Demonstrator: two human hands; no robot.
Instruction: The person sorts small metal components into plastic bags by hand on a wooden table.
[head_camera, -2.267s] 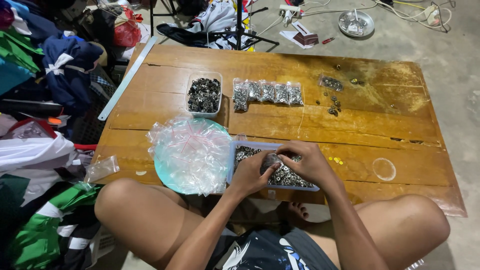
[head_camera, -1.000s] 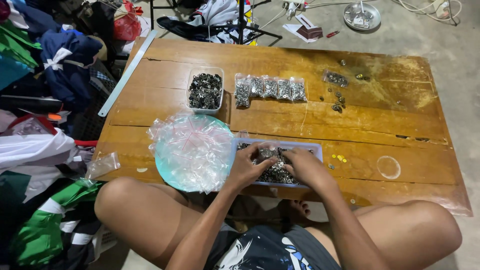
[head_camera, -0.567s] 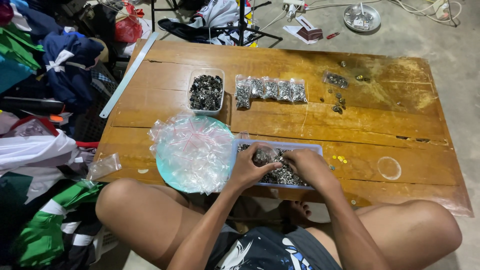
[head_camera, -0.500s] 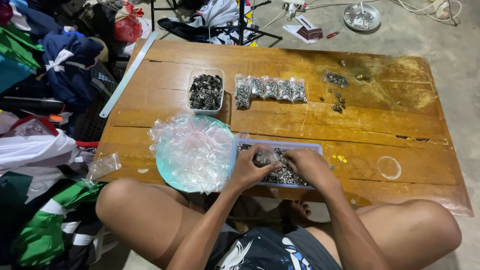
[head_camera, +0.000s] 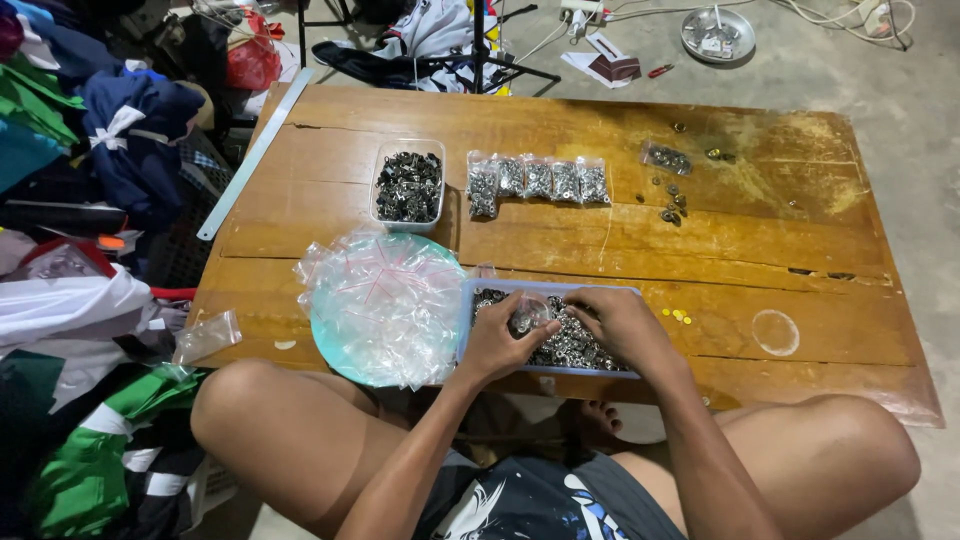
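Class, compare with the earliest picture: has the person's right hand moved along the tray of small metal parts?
Yes. The right hand has shifted along the blue tray toward its right end, farther from the round plate of clear bags.

Blue tray (head_camera: 470, 300) of small metal parts (head_camera: 575, 345) at table's near edge

I see my left hand (head_camera: 497, 345) pinching a small clear bag (head_camera: 528, 316) over the blue tray (head_camera: 470, 300) of metal parts; my right hand (head_camera: 622, 325) digs into that tray beside it.
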